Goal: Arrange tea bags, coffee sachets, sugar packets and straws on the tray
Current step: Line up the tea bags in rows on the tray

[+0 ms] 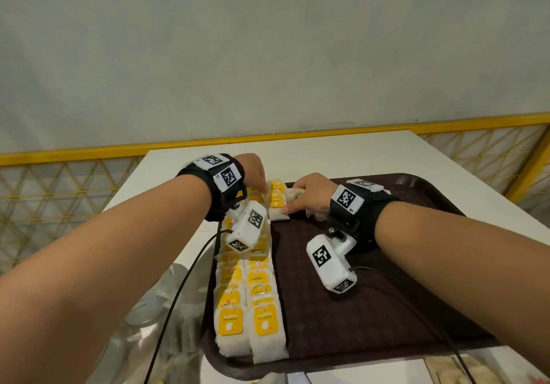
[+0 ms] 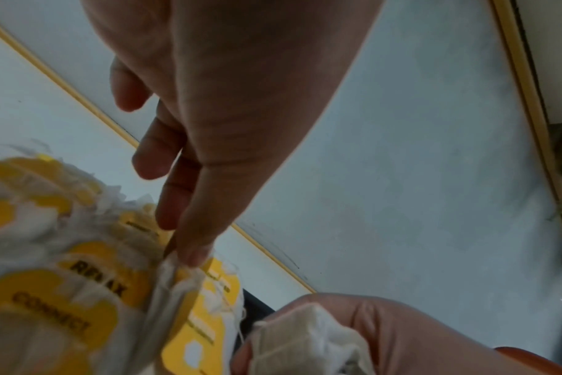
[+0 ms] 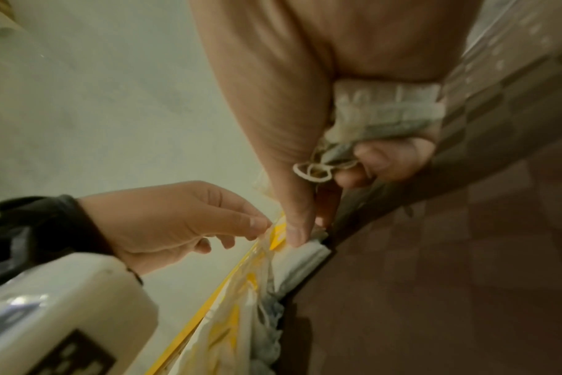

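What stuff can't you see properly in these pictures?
- Head view: the far end of the tea bag rows on the tray is covered by the left hand and its wrist camera.
- Head view: how many tea bags the right hand holds; its fingers cover them.
- Head view: the clear things at the bottom left are cut off and blurry.
- Left wrist view: most tag words are smeared.

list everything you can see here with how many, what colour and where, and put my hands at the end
tea bags: many, white with yellow tags, two overlapping rows along the tray's left edge
tray: one, dark brown, on the table
table: one, white, under the tray
fence rail: one, yellow, behind the table
left hand: pinches a tea bag at the rows' far end
right hand: holds a bunch of tea bags, thumb on the row
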Available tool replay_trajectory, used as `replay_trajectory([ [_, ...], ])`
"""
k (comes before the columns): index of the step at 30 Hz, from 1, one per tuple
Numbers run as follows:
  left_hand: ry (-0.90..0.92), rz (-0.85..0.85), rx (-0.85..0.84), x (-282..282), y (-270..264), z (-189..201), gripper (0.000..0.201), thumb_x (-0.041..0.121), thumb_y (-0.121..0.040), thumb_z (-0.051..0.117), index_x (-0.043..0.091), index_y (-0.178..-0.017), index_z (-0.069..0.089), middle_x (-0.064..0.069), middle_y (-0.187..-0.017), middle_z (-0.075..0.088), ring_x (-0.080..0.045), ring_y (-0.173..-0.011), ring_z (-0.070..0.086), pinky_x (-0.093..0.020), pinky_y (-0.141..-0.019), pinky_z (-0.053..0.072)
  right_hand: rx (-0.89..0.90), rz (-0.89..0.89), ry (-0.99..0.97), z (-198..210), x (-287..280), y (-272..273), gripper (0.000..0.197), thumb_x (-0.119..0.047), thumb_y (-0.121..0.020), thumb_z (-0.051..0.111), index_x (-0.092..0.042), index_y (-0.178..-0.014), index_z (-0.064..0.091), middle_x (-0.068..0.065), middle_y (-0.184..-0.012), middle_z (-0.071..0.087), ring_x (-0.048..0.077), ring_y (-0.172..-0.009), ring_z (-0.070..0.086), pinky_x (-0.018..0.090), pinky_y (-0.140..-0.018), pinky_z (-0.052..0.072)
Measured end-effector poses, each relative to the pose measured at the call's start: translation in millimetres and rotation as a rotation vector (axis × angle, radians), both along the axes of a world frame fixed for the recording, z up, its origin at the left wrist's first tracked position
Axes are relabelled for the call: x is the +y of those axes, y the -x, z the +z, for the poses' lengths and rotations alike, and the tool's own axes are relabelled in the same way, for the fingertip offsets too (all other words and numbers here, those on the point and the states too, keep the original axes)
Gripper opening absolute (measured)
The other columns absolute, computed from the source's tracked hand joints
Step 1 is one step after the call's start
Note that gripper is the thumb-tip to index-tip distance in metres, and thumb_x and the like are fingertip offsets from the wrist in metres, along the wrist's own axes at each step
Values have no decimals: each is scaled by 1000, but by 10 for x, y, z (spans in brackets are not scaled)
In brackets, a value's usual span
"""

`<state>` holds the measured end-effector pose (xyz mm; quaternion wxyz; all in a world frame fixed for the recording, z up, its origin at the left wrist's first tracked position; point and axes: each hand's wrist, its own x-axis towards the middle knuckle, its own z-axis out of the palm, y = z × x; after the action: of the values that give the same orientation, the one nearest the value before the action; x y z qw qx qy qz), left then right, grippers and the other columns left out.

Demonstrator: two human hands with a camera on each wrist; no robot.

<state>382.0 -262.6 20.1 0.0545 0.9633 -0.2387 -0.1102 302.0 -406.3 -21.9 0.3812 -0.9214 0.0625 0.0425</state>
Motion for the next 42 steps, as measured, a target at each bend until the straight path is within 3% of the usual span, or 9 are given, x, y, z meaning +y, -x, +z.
replay_trajectory([
  [7,-30,-42,48,-43,-23,0,25,22,-88,66,7,-108,69,-6,-113,67,-13,-92,53,-26,-81,42,13,-2,5,-8,7,-1,30,-30,-72,83,-13,-86,63,0,-65,57,11,-56,50,20,-49,38],
  [11,9,-66,30,-83,-44,20,24,19,-89,65,7,-109,69,-6,-114,67,-11,-91,51,-25,-81,40,-1,-12,-20,36,-15,29,45,-32,-70,84,-1,-98,68,2,-63,56,13,-53,50,21,-47,37],
  [20,82,-64,23,-103,-93,-29,18,17,-85,69,8,-100,73,-7,-107,70,-10,-86,54,-15,-60,38,15,73,22,-1,59,44,35,-21,-69,85,-15,-93,61,-3,-67,53,9,-53,48,13,-34,34],
  [24,142,9,-25,24,-145,35,17,18,-85,69,9,-98,73,-5,-104,69,-12,-86,55,-24,-70,42,-8,6,-33,8,-12,25,31,-26,-75,81,-6,-89,63,2,-61,53,12,-48,48,16,-36,36],
  [27,135,24,21,102,-170,38,20,21,-84,71,9,-99,74,-4,-99,69,-13,-87,55,-24,-70,42,-42,-111,-79,4,-84,-7,35,-21,-81,75,7,-101,66,4,-59,50,11,-44,45,17,-37,36],
  [32,124,40,38,82,-155,-33,27,28,-82,73,7,-100,74,-7,-105,70,-15,-90,58,-27,-76,42,-35,-167,-97,-42,-30,-104,20,-14,-83,72,-5,-101,69,0,-60,51,11,-51,47,18,-43,37],
  [35,111,43,50,55,-149,-77,31,34,-79,74,9,-98,75,-6,-103,71,-20,-99,63,-29,-81,47,-27,-153,-86,-42,21,-149,6,-14,-84,71,-11,-84,66,-2,-61,50,10,-52,46,19,-45,36],
  [40,109,48,49,9,-135,-104,29,31,-80,74,9,-99,75,-6,-104,71,-21,-101,63,-29,-82,48,-29,-158,-112,-43,24,-154,21,-11,-83,70,-2,-102,68,-2,-62,49,10,-55,45,20,-49,35],
  [42,97,51,52,-6,-131,-91,32,31,-80,73,8,-102,74,-6,-106,70,-21,-103,62,-30,-84,48,-29,-153,-105,-31,15,-136,15,-13,-84,71,-4,-96,68,0,-61,50,12,-55,46,21,-50,36],
])
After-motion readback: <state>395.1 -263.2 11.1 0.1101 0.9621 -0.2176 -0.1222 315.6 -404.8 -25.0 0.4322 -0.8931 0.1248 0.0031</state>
